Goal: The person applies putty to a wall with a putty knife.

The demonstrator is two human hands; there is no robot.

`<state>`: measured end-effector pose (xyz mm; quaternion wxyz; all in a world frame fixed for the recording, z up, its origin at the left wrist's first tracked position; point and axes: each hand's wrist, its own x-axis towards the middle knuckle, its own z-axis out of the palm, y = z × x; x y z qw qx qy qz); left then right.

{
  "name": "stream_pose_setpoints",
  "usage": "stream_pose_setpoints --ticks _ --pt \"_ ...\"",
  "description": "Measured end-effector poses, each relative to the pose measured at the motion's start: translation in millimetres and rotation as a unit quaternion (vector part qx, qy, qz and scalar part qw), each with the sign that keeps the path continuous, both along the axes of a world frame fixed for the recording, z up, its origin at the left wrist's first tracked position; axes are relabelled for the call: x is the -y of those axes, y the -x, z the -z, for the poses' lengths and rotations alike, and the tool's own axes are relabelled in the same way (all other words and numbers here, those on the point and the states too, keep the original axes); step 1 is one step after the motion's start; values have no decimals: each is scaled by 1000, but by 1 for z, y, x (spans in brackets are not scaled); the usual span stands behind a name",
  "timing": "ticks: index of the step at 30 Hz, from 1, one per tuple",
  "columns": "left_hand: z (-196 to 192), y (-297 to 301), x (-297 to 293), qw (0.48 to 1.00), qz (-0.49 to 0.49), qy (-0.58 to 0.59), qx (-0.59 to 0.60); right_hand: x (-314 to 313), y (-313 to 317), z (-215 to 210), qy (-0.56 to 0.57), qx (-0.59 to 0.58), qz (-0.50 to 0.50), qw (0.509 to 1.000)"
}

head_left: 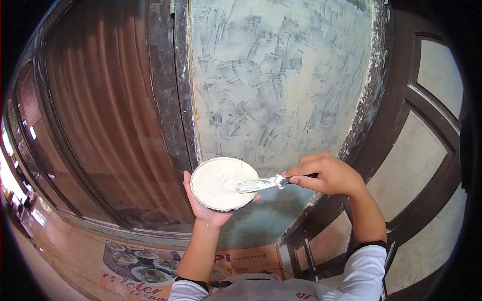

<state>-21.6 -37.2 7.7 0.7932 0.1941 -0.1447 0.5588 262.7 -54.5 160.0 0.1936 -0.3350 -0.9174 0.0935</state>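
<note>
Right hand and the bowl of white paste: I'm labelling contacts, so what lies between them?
In the head view, a smeared putty knife: held in the right hand, it reaches across the rim of the bowl, over the white paste.

- floor (78, 246): tan, along the lower left.
- banner (145, 263): spread flat on the floor, orange, printed with lettering and pictures of food dishes.

1. We count one round tub (246, 203), our landmark.
2. We count two hands: the left hand (213, 216) at the tub, the right hand (326, 173) to its right.
3. We see one putty knife (258, 185), its tip over the tub.
4. We find one streaked panel (281, 85) beyond the tub.
5. We see one brown curtain (105, 100) left of the tub.
</note>
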Motion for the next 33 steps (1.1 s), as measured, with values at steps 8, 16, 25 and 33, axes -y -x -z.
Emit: stream_pose_setpoints --ticks 8,16,25,33 --pt "-4 0 -3 995 -33 -33 -86 -10 -31 5 227 -203 90 948" --pt "-39 -19 -10 998 -15 -20 -58 -18 -28 18 281 -270 70 918" --pt "-70 -22 -22 995 78 -50 45 7 -16 1 -293 -148 66 942" --pt "-102 -47 -29 993 -1 -98 -58 -10 -29 -14 -413 -92 96 901"
